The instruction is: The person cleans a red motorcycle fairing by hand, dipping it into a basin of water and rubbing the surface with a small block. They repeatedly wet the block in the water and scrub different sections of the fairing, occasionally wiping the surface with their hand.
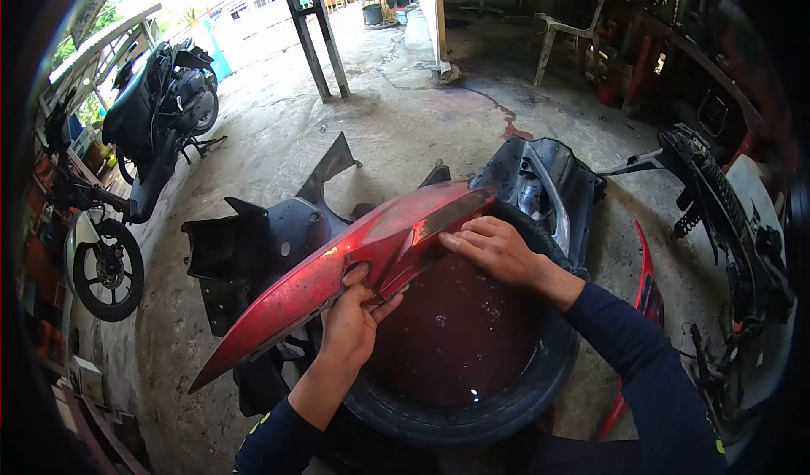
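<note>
A long red motorcycle fairing panel [308,285], wet and speckled with dirt, lies slantwise over a black round tub [472,429] of dark reddish water. My left hand [350,319] grips its lower edge near the middle, the thumb through a cutout and the fingers underneath. Against the dark stripe near the panel's upper right end, my right hand [498,251] presses with fingers bent and close together. Whatever may be under those fingertips is hidden, and I cannot tell if they pinch something. Foam flecks float on the water below.
Black plastic body panels [295,230] lie behind and left of the tub; another dark panel [574,180] stands at its back right. A narrow red panel [648,281] rests on the concrete floor at right. A motorcycle [160,108] stands left, a partly stripped frame [709,180] right, and a chair [574,28] behind.
</note>
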The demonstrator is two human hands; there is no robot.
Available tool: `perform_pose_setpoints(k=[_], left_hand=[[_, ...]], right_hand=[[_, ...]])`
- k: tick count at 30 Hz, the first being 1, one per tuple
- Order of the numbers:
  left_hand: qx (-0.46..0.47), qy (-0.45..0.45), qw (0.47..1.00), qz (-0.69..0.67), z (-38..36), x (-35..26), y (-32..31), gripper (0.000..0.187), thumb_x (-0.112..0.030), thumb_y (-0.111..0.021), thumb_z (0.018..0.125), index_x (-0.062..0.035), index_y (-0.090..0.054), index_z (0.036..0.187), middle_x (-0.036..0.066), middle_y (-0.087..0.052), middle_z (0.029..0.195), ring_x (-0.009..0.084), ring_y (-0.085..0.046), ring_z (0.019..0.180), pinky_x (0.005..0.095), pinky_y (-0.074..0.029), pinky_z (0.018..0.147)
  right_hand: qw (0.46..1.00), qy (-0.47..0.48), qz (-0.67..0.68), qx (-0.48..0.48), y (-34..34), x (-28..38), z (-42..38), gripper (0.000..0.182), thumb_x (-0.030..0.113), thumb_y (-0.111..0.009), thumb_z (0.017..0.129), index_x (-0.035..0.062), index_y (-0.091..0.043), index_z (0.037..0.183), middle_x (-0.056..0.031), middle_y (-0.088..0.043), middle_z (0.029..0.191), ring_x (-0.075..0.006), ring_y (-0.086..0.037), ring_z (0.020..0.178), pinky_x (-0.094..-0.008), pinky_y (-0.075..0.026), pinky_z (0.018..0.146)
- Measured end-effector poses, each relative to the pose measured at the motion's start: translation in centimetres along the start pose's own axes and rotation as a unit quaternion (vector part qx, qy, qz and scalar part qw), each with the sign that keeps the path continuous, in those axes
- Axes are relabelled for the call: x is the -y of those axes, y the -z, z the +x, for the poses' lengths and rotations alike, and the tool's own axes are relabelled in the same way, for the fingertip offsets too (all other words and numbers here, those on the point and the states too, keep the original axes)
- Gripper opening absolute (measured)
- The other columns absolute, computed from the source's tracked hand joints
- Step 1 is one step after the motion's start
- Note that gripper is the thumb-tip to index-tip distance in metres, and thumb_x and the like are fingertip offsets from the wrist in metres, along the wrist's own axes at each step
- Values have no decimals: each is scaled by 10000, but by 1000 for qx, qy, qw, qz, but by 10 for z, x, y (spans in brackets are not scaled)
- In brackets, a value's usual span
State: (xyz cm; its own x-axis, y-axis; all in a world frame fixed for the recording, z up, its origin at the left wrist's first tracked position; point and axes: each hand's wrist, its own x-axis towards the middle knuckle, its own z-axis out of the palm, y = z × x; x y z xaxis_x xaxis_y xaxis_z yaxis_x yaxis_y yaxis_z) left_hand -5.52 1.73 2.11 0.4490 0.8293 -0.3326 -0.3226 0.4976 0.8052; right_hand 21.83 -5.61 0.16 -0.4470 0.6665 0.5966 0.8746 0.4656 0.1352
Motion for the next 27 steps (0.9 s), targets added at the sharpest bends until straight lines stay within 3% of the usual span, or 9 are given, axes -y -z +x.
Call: perform_pose_setpoints(k=[6,12,13,14,19,20,21,23,27], left_hand=[[4,5,1000,7,-5,-3,-5,456,53,-417,899,-31,-507,1338,182,-595,1323,369,-690,1075,480,-602,915],[0,13,1000,9,-3,0,-1,438,49,-424,902,-38,-513,1321,182,-615,1299,364,-697,1062,473,-604,907],[7,10,1000,0,0,4,2,363,24,-464,923,-83,-538,1262,159,-642,1251,337,-710,1027,472,-604,893],[15,8,1000,-9,1,6,4,293,-1,-504,944,-128,-562,1202,135,-669,1203,309,-722,992,471,-603,878],[21,5,1000,-5,-6,3,-5,268,-57,-535,966,-131,-553,1223,132,-688,1166,301,-726,972,444,-607,865],[14,4,1000,-6,-7,2,-7,260,-76,-545,972,-131,-549,1226,133,-694,1150,299,-728,964,434,-609,858],[15,6,1000,-8,-9,1,-10,260,-76,-545,972,-131,-549,1226,133,-694,1150,299,-728,964,434,-609,858],[3,11,1000,0,-12,-2,-13,354,46,-423,912,-93,-531,1219,175,-633,1272,363,-709,1037,444,-615,878],[3,7,1000,9,-5,-1,-13,367,51,-422,907,-92,-527,1228,179,-624,1277,368,-707,1038,444,-620,871]], right_hand=[[996,24,74,50,1,-11,8,281,147,-567,864,51,-637,1118,-70,-649,1043,-257,-634,1001,-374,-529,839],[995,40,60,69,6,-10,0,246,143,-567,855,65,-639,1078,-65,-638,1084,-241,-618,1027,-368,-528,851],[995,40,59,71,7,-13,-2,246,143,-567,855,65,-639,1078,-65,-638,1084,-241,-618,1027,-368,-528,851],[996,24,57,61,7,-15,-6,244,140,-565,854,67,-643,1074,-63,-641,1086,-245,-620,1031,-371,-525,861],[996,-80,9,37,-4,-9,-6,251,125,-558,848,83,-670,1068,-57,-661,1058,-248,-633,1025,-372,-511,876],[999,-41,18,-25,-10,4,-1,249,134,-555,852,81,-668,1067,-60,-668,1058,-241,-639,1025,-379,-507,864],[999,-39,11,9,-8,16,4,253,143,-552,855,87,-666,1074,-59,-670,1071,-242,-642,1035,-385,-507,866],[998,-59,15,-14,-10,3,-4,254,140,-562,847,88,-667,1072,-60,-669,1069,-243,-642,1035,-385,-504,859],[993,-108,-30,-28,-27,-23,-28,263,147,-565,846,83,-667,1080,-65,-664,1063,-236,-638,1035,-379,-490,848]])
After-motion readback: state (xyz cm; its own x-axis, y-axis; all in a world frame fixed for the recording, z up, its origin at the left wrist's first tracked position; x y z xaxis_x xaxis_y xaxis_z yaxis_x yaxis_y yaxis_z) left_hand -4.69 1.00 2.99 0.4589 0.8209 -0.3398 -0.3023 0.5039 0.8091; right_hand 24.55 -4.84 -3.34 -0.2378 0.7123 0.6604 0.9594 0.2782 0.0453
